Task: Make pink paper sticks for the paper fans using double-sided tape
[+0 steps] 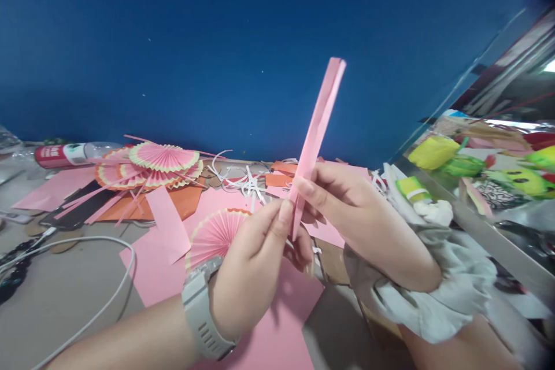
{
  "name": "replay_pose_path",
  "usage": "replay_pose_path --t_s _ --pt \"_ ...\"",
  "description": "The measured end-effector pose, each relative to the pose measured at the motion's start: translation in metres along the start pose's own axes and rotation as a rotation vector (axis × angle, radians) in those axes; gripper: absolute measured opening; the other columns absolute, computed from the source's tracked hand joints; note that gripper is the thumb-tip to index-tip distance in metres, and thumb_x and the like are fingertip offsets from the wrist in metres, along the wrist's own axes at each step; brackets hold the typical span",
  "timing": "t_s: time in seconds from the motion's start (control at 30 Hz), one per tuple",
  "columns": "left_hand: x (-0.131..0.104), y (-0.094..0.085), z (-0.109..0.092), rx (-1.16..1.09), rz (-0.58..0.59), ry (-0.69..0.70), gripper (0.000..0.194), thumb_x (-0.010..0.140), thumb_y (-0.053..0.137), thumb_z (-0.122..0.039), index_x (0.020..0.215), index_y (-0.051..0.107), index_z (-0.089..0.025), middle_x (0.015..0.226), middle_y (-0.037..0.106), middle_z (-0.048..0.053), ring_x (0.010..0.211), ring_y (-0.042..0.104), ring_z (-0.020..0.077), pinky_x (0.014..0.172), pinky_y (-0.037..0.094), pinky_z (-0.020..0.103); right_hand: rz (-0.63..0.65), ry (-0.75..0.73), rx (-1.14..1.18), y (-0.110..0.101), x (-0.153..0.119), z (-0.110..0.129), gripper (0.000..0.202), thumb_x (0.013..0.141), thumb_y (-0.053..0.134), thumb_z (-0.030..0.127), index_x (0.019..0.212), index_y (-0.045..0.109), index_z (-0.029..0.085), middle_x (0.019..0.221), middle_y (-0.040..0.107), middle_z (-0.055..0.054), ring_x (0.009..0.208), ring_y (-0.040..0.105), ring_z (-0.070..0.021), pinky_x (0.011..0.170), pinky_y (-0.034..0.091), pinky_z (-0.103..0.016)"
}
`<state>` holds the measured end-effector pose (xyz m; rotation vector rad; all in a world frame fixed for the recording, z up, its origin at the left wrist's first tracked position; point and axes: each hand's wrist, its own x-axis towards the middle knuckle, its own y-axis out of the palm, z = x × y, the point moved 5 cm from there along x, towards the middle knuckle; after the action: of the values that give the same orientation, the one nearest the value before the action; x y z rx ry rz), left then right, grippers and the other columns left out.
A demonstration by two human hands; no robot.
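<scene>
A narrow folded strip of pink paper (pixel 318 115) stands tilted up to the right, its top against the blue wall. My left hand (pixel 264 248), with a grey watch at the wrist, pinches the strip near its lower end. Just above, my right hand (pixel 336 196) holds the same strip between thumb and fingers. Below the hands lie pink paper sheets (pixel 281 324). A pleated pink paper fan (pixel 217 234) sits partly hidden behind my left hand.
Pleated rosettes (pixel 165 159) lie at the back left beside a bottle (pixel 65 155) and a dark phone (pixel 78 205). A white cable (pixel 125 243) curves across the left side. White paper strips (pixel 251 182) lie behind the hands. At right, a bin (pixel 498 243) holds yellow and green items.
</scene>
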<state>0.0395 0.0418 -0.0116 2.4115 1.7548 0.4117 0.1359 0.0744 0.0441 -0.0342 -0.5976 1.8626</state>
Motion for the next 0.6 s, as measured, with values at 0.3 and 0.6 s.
replay_pose_path --t_s 0.3,0.6 --pt "0.002 0.002 -0.005 0.085 0.024 0.037 0.033 0.096 0.035 -0.032 0.072 0.052 -0.017 0.062 0.058 -0.001 0.056 0.056 0.0101 0.059 0.049 0.025 0.004 0.046 0.142 0.009 -0.007 -0.008 0.028 0.091 0.043 0.04 0.069 0.041 0.021 0.048 0.047 0.008 0.037 0.046 -0.0067 0.041 0.034 -0.021" --pt "0.001 -0.001 -0.007 0.105 0.009 -0.026 0.028 0.092 0.044 -0.038 0.076 0.052 -0.016 0.064 0.059 -0.001 0.059 0.057 0.0092 0.06 0.048 0.021 -0.161 -0.099 -0.204 0.003 -0.005 0.003 0.032 0.092 0.044 0.032 0.063 0.041 0.019 0.061 0.045 0.004 0.057 0.044 -0.008 0.055 0.037 -0.022"
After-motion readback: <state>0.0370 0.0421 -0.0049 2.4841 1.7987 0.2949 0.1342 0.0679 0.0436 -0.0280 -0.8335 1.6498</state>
